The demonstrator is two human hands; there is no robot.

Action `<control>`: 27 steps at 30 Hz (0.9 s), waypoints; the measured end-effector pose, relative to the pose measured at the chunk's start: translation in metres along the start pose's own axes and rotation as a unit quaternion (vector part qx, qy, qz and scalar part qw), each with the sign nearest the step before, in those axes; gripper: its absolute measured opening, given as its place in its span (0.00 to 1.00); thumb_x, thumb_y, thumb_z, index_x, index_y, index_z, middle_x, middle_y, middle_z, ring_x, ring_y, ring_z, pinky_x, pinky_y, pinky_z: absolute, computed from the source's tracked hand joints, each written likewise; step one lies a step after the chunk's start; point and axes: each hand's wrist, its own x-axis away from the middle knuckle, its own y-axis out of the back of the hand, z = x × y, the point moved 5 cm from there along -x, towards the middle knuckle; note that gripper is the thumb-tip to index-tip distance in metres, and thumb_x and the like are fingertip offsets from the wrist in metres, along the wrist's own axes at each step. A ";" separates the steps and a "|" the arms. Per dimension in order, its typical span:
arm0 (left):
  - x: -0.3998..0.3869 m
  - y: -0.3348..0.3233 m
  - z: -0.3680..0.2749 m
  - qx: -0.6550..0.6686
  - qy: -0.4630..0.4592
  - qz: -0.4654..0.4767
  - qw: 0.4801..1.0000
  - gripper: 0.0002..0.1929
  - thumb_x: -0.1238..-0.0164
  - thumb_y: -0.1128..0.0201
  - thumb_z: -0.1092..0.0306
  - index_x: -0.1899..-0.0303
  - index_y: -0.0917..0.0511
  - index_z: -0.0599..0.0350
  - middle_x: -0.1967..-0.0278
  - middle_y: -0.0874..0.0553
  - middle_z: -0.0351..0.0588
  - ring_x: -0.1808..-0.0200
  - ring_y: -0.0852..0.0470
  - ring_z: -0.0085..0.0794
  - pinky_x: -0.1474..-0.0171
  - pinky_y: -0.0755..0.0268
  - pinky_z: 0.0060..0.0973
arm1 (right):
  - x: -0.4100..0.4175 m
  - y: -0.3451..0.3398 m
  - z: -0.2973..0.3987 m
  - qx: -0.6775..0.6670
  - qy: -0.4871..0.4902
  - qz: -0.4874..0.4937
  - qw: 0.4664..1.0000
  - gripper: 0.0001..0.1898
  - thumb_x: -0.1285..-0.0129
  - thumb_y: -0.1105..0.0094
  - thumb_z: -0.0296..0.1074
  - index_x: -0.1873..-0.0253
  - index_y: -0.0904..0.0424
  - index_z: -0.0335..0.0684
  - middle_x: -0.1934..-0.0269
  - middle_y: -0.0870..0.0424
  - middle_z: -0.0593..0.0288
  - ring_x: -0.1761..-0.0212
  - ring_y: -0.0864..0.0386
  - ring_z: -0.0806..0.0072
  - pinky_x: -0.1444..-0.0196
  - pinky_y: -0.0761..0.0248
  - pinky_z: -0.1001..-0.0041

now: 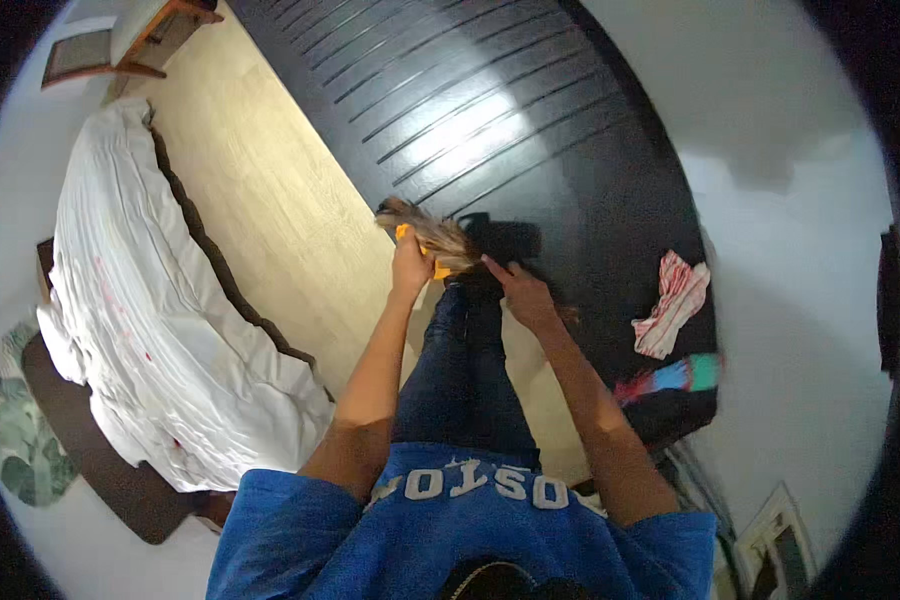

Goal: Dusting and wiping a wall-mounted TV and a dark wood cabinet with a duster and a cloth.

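My left hand [411, 264] is closed around a yellow-orange handle or strip [441, 270] beside a brown, feathery or bristly duster head [439, 238]. The brown fibres spread over the edge of a glossy black grooved surface [495, 142]. My right hand [526, 296] is at the right end of the fibres, its index finger extended towards them; whether the fingertip touches them, I cannot tell. The other fingers of that hand are curled, and nothing is plainly held in them.
A red-and-white striped cloth [671, 304] and a multicoloured item [671, 377] lie on the black surface at right. At left, a white sheet [187, 330] covers furniture beside the pale floor [262, 165]. A wooden-framed chair [166, 34] stands at upper left.
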 end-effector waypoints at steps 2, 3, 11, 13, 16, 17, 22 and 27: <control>-0.003 -0.012 0.005 0.015 0.059 0.017 0.998 0.19 0.55 0.30 0.66 0.68 0.33 0.61 0.74 0.23 0.59 0.68 0.23 0.55 0.66 0.31 0.39 | -0.006 0.000 -0.011 -0.112 -0.125 0.010 0.986 0.25 0.34 0.64 0.30 0.32 0.47 0.55 0.58 0.27 0.42 0.60 0.25 0.50 0.54 0.30 0.61; -0.005 -0.014 0.005 0.019 0.044 -0.004 0.999 0.18 0.55 0.31 0.66 0.68 0.33 0.61 0.73 0.22 0.59 0.67 0.23 0.54 0.65 0.31 0.39 | -0.012 0.007 -0.018 -0.183 -0.172 -0.047 0.967 0.23 0.32 0.65 0.32 0.33 0.44 0.57 0.58 0.27 0.43 0.61 0.25 0.50 0.56 0.29 0.64; 0.000 -0.045 0.031 0.211 0.217 0.047 0.952 0.26 0.52 0.36 0.70 0.48 0.33 0.59 0.52 0.26 0.55 0.55 0.23 0.46 0.54 0.27 0.36 | -0.054 0.016 0.030 -0.060 -0.014 -0.037 0.997 0.25 0.34 0.62 0.29 0.33 0.45 0.54 0.59 0.28 0.43 0.57 0.26 0.46 0.55 0.31 0.59; 0.003 -0.043 0.028 0.327 0.231 -0.016 0.916 0.25 0.48 0.38 0.66 0.47 0.35 0.59 0.54 0.26 0.54 0.57 0.22 0.44 0.56 0.27 0.34 | -0.059 0.027 0.037 -0.173 -0.073 -0.174 0.967 0.26 0.35 0.61 0.28 0.33 0.45 0.58 0.57 0.28 0.43 0.57 0.26 0.46 0.55 0.31 0.59; 0.002 -0.017 -0.003 0.060 -0.023 -0.139 0.988 0.26 0.41 0.42 0.61 0.44 0.40 0.61 0.57 0.25 0.53 0.59 0.21 0.42 0.60 0.26 0.32 | -0.076 0.010 0.065 -0.048 0.027 -0.017 0.998 0.30 0.38 0.60 0.25 0.32 0.49 0.60 0.54 0.28 0.41 0.57 0.26 0.45 0.56 0.32 0.57; 0.001 -0.017 -0.008 -0.040 -0.052 -0.117 0.991 0.28 0.42 0.42 0.62 0.43 0.42 0.61 0.56 0.26 0.53 0.59 0.21 0.42 0.60 0.26 0.32 | -0.080 0.003 0.073 0.021 0.068 0.034 0.997 0.31 0.38 0.60 0.24 0.32 0.50 0.61 0.53 0.28 0.41 0.57 0.26 0.45 0.56 0.32 0.57; -0.004 -0.050 0.021 -0.014 0.140 0.120 0.983 0.33 0.44 0.40 0.59 0.40 0.43 0.65 0.54 0.25 0.55 0.56 0.23 0.43 0.58 0.28 0.30 | -0.109 0.009 0.092 -0.052 0.049 -0.033 0.997 0.30 0.38 0.61 0.23 0.33 0.47 0.58 0.57 0.28 0.40 0.61 0.26 0.45 0.58 0.31 0.57; -0.006 -0.076 0.032 -0.041 0.164 0.116 0.979 0.30 0.42 0.42 0.55 0.42 0.37 0.65 0.55 0.26 0.51 0.54 0.26 0.38 0.55 0.31 0.30 | -0.133 0.029 0.102 -0.083 0.013 -0.097 0.992 0.29 0.38 0.58 0.25 0.33 0.45 0.58 0.56 0.28 0.43 0.60 0.26 0.46 0.57 0.31 0.56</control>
